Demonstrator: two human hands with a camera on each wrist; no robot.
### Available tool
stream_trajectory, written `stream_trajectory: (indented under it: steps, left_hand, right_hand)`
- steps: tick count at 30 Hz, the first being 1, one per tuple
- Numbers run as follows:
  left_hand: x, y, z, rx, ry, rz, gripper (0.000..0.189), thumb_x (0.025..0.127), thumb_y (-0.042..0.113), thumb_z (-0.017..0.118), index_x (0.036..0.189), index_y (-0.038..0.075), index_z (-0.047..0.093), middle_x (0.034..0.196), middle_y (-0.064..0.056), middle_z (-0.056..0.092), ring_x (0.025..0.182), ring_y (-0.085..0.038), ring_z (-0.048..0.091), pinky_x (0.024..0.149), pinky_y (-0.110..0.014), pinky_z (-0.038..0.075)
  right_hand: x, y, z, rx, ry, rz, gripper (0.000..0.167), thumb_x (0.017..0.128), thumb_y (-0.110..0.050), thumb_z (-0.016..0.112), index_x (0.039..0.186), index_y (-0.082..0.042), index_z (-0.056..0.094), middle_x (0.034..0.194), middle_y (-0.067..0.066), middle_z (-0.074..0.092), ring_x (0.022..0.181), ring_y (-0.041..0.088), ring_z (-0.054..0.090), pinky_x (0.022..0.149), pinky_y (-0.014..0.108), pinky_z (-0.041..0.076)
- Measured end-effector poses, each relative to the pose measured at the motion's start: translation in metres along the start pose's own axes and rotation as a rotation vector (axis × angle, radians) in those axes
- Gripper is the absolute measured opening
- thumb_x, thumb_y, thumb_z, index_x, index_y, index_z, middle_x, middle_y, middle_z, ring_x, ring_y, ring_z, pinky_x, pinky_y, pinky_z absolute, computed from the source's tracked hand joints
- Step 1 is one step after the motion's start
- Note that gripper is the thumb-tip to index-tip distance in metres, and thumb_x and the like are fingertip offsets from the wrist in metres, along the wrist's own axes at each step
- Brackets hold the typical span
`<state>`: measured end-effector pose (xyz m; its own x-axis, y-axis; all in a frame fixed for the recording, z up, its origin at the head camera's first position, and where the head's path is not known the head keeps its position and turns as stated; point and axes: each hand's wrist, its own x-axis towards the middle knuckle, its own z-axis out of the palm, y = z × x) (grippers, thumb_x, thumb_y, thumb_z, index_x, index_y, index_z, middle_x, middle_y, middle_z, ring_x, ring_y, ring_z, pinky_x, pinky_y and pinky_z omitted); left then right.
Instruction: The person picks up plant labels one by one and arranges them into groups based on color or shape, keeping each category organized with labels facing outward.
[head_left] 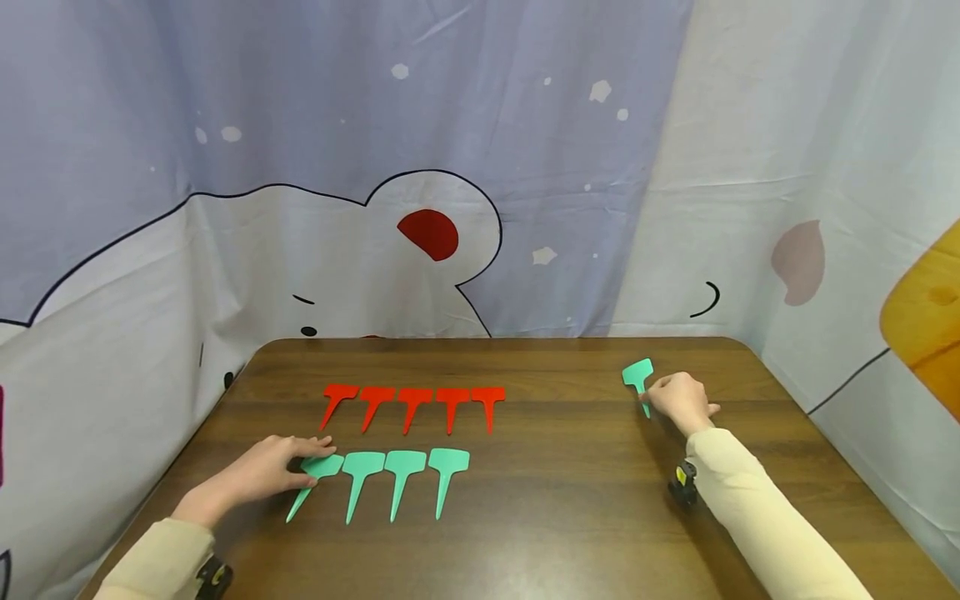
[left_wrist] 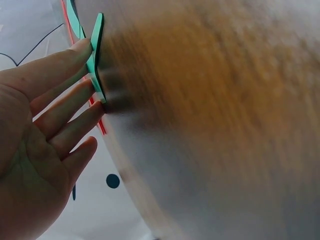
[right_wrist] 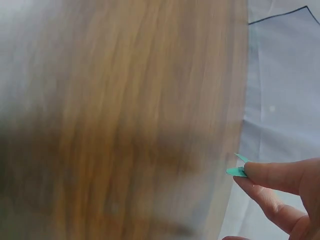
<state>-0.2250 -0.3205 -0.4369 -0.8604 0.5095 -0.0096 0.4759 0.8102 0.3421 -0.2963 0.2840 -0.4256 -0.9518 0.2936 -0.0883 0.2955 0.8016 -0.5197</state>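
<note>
My left hand [head_left: 258,473] lies at the leftmost green T-shaped plant label [head_left: 324,467], its nearly straight fingers at the wide head and the thumb beside the stem. The left wrist view shows thumb and fingertips touching this label [left_wrist: 98,60] from the side. Several more green plant labels [head_left: 406,462] continue that row to the right, stems toward the front. At the back right, my right hand [head_left: 681,403] pinches another green plant label [head_left: 638,372] by its stem, head pointing away. Thumb and index finger cover part of this label [right_wrist: 235,171] in the right wrist view.
Behind the green row, several red T-shaped plant labels [head_left: 415,398] form a second row on the wooden table [head_left: 555,500]. A printed curtain [head_left: 555,167] hangs along the table's back and sides. Small dark wrist cameras [head_left: 682,483] sit below the cream sleeves.
</note>
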Motion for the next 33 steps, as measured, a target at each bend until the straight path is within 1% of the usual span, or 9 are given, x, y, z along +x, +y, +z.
stream_trajectory:
  steps: [3,5,9,14,24,33]
  left_hand:
    - [0.001,0.0,-0.001,0.0,0.0,0.001,0.049,0.079,0.023,0.075,0.126,0.015,0.064,0.135,-0.007,0.057,0.124,-0.036,0.052,0.095,-0.053,0.045]
    - [0.001,0.001,-0.001,0.0,-0.003,0.001,0.05,0.079,0.023,0.075,0.126,0.015,0.064,0.135,-0.007,0.057,0.124,-0.036,0.052,0.095,-0.054,0.044]
    - [0.001,0.001,-0.002,0.0,-0.011,0.001,0.05,0.079,0.023,0.075,0.126,0.014,0.063,0.135,-0.008,0.056,0.124,-0.037,0.052,0.095,-0.054,0.044]
    - [0.002,0.0,-0.001,0.007,-0.007,0.006,0.05,0.079,0.023,0.075,0.126,0.014,0.063,0.135,-0.008,0.056,0.124,-0.036,0.052,0.095,-0.054,0.044]
    - [0.002,-0.001,-0.001,0.005,-0.004,0.007,0.051,0.078,0.024,0.075,0.127,0.014,0.063,0.135,-0.008,0.056,0.123,-0.036,0.052,0.095,-0.055,0.044]
    - [0.0,-0.001,-0.001,0.012,-0.005,0.006,0.05,0.079,0.024,0.075,0.126,0.014,0.063,0.135,-0.008,0.056,0.123,-0.036,0.053,0.096,-0.055,0.043]
  right_hand:
    - [-0.004,-0.004,0.002,0.007,-0.006,-0.027,0.022,0.08,-0.028,0.067,0.076,-0.007,0.071,0.106,0.021,0.067,0.119,0.056,0.043,0.094,0.082,0.012]
    - [-0.005,-0.006,0.004,0.008,-0.013,-0.041,0.023,0.082,-0.029,0.066,0.076,-0.007,0.071,0.104,0.019,0.067,0.119,0.055,0.044,0.094,0.081,0.013]
    - [-0.009,-0.013,0.011,0.012,-0.018,-0.063,0.023,0.082,-0.031,0.068,0.078,-0.008,0.073,0.104,0.018,0.068,0.119,0.054,0.046,0.095,0.08,0.014]
    - [-0.016,-0.024,0.018,0.021,-0.007,-0.081,0.021,0.08,-0.031,0.07,0.076,-0.01,0.073,0.099,0.015,0.069,0.115,0.05,0.051,0.096,0.079,0.017]
    - [-0.029,-0.043,0.024,0.04,0.003,-0.137,0.016,0.079,-0.027,0.068,0.074,-0.012,0.072,0.096,0.011,0.07,0.118,0.047,0.051,0.098,0.079,0.012]
    - [-0.045,-0.056,0.034,0.034,0.007,-0.205,0.012,0.077,-0.023,0.069,0.069,-0.013,0.072,0.093,0.007,0.071,0.106,0.039,0.059,0.097,0.074,0.02]
